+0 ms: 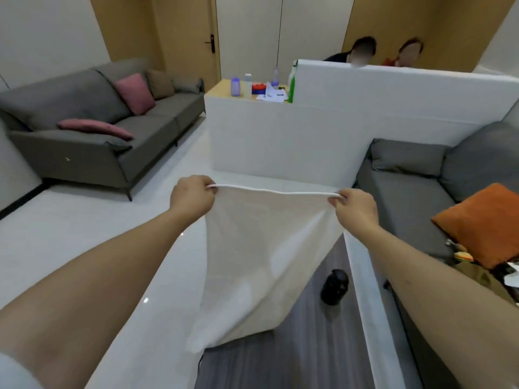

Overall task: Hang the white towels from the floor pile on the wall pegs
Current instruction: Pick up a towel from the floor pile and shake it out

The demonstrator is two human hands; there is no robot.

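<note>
**One towel stretched between my two hands**

I hold one white towel (pixel 261 265) out before me, its top hem pulled taut. My left hand (pixel 192 196) pinches the corner at 11 o'clock, my right hand (pixel 355 210) pinches the other at 1 o'clock; the cloth hangs free below them. Under it, a dark object (pixel 334 287) sits on the grey floor (pixel 303 357). Two grey sofas: one (pixel 92 136) at 10 o'clock with two pink cushions, another (pixel 438 181) at 3 o'clock bearing one orange cushion (pixel 483 223). Three bottles stand on the bench (pixel 222 87) at 12.
</note>
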